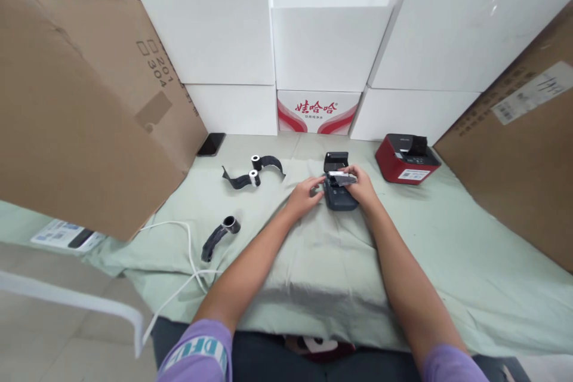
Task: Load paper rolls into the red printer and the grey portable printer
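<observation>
A small dark portable printer (340, 200) lies on the cloth in front of me with its lid (335, 161) raised. My left hand (305, 198) is at the printer's left side, thumb and fingers against its edge. From the right, my right hand (362, 188) reaches over the printer, its fingers closed on a small roll (342, 178) with a dark strip at the open compartment. Those fingers partly hide the roll, so how deep it sits cannot be seen.
Two small rolls with black strips (255, 162) (253, 178) and a larger black roll (230, 225) lie left. A red printer (405, 161) stands right, a phone (211, 144) back left. White boxes (320, 110) and cardboard panels (89, 101) enclose the table; a white cable (190, 245) trails left.
</observation>
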`<state>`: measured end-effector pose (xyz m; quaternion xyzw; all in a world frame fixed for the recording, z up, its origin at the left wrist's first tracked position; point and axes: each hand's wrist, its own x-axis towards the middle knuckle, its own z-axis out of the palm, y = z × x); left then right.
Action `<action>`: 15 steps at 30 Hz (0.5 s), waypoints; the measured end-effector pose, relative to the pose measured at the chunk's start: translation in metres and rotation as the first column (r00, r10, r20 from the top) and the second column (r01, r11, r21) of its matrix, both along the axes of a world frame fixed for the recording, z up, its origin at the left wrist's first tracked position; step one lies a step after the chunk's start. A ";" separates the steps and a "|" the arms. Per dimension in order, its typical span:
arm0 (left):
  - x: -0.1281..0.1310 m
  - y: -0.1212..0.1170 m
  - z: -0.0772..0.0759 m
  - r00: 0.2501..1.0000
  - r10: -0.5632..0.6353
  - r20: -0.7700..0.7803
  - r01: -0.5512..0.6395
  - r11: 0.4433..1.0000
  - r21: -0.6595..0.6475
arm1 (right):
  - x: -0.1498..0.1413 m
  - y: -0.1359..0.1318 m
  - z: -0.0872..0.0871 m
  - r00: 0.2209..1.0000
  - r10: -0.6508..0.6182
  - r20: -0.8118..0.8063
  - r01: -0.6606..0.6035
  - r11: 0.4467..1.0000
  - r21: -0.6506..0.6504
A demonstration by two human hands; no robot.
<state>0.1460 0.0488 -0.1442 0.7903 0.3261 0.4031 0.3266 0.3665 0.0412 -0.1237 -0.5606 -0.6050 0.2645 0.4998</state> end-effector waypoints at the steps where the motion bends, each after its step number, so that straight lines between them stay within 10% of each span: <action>1: 0.000 0.000 0.000 1.000 0.001 0.000 -0.001 1.000 -0.001 | 0.001 0.001 0.000 1.000 0.000 -0.008 0.000 1.000 -0.025; 9: -0.001 0.001 -0.002 1.000 0.004 -0.011 -0.004 1.000 -0.004 | 0.002 0.006 -0.001 0.968 -0.095 0.232 0.109 0.993 -0.046; 15: 0.000 0.001 -0.003 1.000 0.009 -0.006 -0.009 1.000 0.013 | 0.020 -0.002 0.007 0.964 0.118 0.236 -0.122 0.992 0.001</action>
